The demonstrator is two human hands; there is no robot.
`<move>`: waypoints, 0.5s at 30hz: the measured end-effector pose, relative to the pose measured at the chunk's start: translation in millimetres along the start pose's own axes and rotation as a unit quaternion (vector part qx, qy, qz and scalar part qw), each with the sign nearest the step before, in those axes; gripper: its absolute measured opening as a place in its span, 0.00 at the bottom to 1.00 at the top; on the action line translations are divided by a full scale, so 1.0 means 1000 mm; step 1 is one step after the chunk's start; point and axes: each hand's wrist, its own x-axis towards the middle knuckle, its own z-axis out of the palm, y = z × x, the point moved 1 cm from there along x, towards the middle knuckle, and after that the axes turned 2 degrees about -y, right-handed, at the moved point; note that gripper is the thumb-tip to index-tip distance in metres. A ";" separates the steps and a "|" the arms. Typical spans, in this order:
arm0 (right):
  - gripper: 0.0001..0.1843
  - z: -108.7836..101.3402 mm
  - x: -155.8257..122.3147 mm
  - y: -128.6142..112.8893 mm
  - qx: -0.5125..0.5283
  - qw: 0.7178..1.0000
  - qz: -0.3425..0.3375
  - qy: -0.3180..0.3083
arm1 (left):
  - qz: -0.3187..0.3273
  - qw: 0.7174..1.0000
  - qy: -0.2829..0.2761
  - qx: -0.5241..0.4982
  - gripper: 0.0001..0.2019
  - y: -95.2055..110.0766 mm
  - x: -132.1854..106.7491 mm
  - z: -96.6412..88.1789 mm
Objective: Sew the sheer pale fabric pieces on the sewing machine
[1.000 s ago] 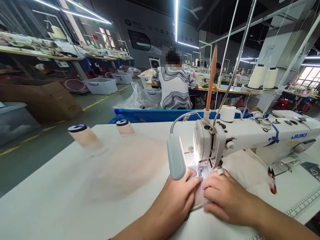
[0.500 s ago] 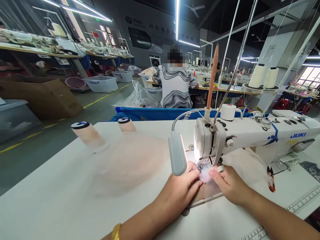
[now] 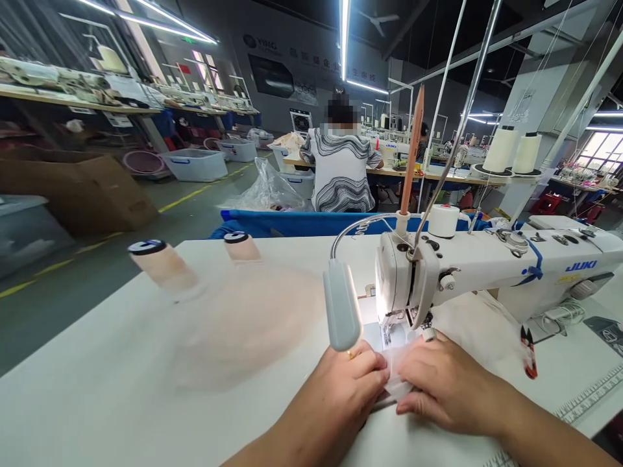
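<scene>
A piece of sheer white fabric (image 3: 396, 371) lies on the sewing machine bed, just in front of the presser foot (image 3: 388, 332). My left hand (image 3: 348, 386), fingers bent together, grips the fabric's left side; its fingertips are partly hidden. From the right, my right hand (image 3: 442, 383) holds the same piece, fingers curled over it and thumb lower down. Both hands are close together, below the head of the white sewing machine (image 3: 402, 269). A grey lamp (image 3: 342, 308) on a bent metal neck shines beside the needle area.
Sheer pale fabric (image 3: 253, 324) spreads over the table's left part, near two peach thread cones (image 3: 163, 266). More sheer fabric (image 3: 479, 324) lies right of the machine head, beside thread snips (image 3: 528, 353). A ruler strip (image 3: 591, 392) runs along the right. A co-worker (image 3: 343, 162) sits ahead.
Both hands have come back towards me from the presser foot, bringing the fabric edge with them. My right hand has turned more palm-down over the fabric.
</scene>
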 end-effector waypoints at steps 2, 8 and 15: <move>0.20 0.002 0.000 0.002 -0.005 1.000 0.003 0.000 | 0.000 1.000 -0.021 0.010 0.14 -0.001 0.005 -0.004; 0.18 0.007 0.001 0.006 -0.012 0.998 0.040 -0.046 | -0.005 0.999 -0.013 0.035 0.13 -0.012 0.009 -0.004; 0.12 0.005 0.001 0.003 -0.015 0.997 0.044 -0.055 | 0.015 1.000 -0.002 0.016 0.16 -0.016 0.003 0.004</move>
